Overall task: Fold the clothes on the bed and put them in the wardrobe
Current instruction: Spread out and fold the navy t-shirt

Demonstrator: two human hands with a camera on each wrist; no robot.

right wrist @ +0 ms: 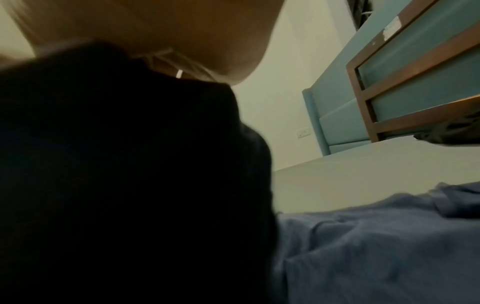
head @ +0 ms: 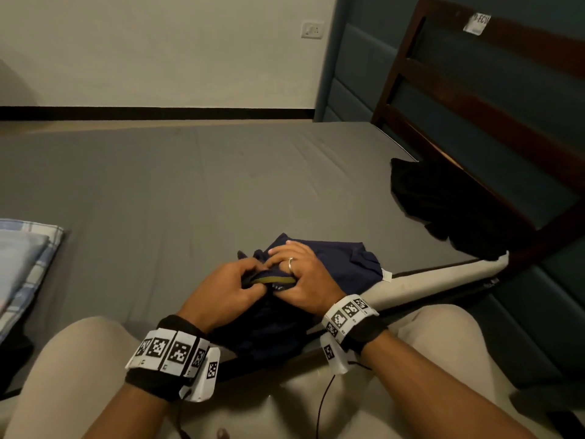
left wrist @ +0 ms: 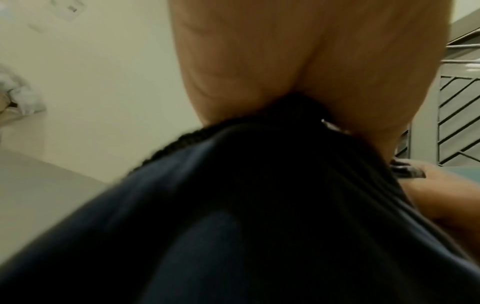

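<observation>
A dark navy garment (head: 342, 264) lies bunched at the near edge of the grey bed (head: 190, 185), partly draped over the edge toward my knees. My left hand (head: 228, 286) and right hand (head: 300, 277) meet over it, and both pinch its collar, where a yellow-green band (head: 272, 280) shows. The right hand wears a ring. In the left wrist view the navy cloth (left wrist: 233, 216) fills the lower frame under my palm (left wrist: 298, 61). The right wrist view shows dark cloth (right wrist: 116, 174) close up and blue fabric (right wrist: 376, 246) spread on the bed.
A black garment (head: 443, 201) lies crumpled at the bed's right side against the wooden bed frame (head: 474, 99). A folded blue checked cloth (head: 25, 264) rests at the left edge. A teal padded panel (head: 357, 74) and a white wall stand behind.
</observation>
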